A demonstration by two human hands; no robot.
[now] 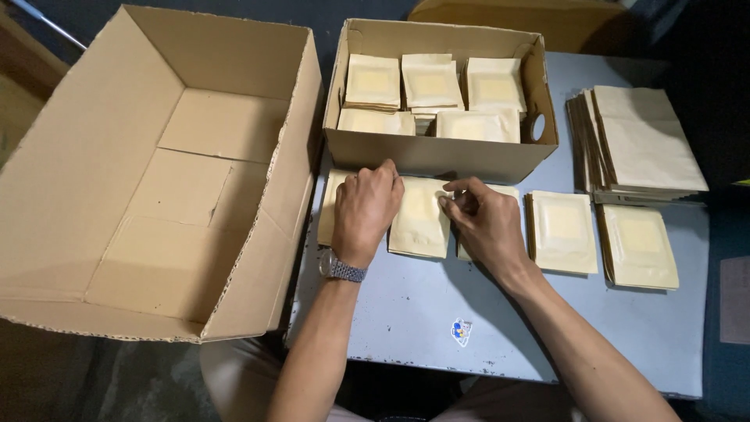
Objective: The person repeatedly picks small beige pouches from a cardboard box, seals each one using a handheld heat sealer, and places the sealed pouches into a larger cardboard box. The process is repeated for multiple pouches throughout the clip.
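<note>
Grey table (406, 312): left hand (364, 207) flat on tan pouch (419, 223), right hand (480, 219) pinching its edge

Large empty carton (156, 172) at left; smaller carton (437, 152) holds cream pouches (430, 82). Cream pouch (419, 219) and tan envelope stack (644, 141) on worktop (406, 305); small blue-white sticker (462, 331) near front edge.

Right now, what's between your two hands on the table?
In the head view, a flat tan pouch lies between the left hand and right hand; both hands touch it.

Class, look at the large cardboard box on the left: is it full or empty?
Empty: the large cardboard box lies open, showing only its bare bottom flaps.
</note>
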